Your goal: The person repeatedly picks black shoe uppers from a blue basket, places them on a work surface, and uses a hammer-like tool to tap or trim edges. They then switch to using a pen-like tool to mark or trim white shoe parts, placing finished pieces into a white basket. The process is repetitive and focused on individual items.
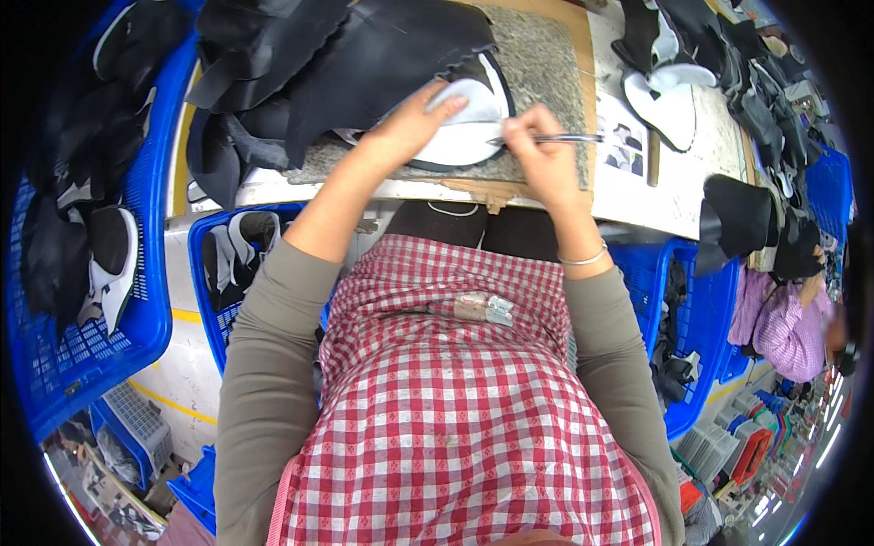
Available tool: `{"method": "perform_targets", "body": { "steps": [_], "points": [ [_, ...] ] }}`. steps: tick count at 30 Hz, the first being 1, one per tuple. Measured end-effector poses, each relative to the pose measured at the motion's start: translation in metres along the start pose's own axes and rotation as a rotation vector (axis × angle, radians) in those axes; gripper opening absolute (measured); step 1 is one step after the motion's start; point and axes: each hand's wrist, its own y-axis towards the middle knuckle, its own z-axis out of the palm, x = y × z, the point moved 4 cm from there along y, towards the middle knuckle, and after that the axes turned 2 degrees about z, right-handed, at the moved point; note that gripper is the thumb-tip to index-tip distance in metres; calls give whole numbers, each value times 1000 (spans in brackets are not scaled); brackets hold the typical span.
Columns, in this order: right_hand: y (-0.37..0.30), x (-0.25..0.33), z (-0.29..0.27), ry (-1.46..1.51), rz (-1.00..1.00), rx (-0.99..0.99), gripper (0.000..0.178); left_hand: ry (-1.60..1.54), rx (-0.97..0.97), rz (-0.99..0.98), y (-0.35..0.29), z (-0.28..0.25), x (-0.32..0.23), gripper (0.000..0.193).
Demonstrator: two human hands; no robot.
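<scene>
A boot upper piece (460, 141) with a white and pale grey lining and black edges lies on a speckled grey board (551, 64) at the front of the worktable. My left hand (410, 127) grips its left side, thumb over the grey lining; its other fingers are partly hidden. Closed around a slim silver pen-like tool (569, 138), my right hand (544, 159) is at the piece's right edge. The tool's tip points left onto the white lining. Large black leather-like parts (373, 68) spread over the board beyond and beside my left hand.
Blue plastic crates (155, 300) holding black and white parts stand at the left; another blue crate (678, 400) is below the table at right. A second white-lined piece (663, 109) and a printed sheet (622, 136) lie right of the board. Another person (787, 332) is at far right.
</scene>
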Motion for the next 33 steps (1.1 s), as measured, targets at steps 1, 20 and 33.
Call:
{"method": "perform_targets", "body": {
  "steps": [1, 20, 33],
  "points": [
    [2, -3, -10, 75, 89, -75, 17, 194, 22, 281, -10, -2, -20, 50],
    [105, 14, 21, 43, 527, 27, 68, 1002, -716, 178, -6, -280, -47, 40],
    [66, 119, -5, 715, 144, -225, 44, 1152, -813, 232, -18, -256, -10, 22]
  ]
}}
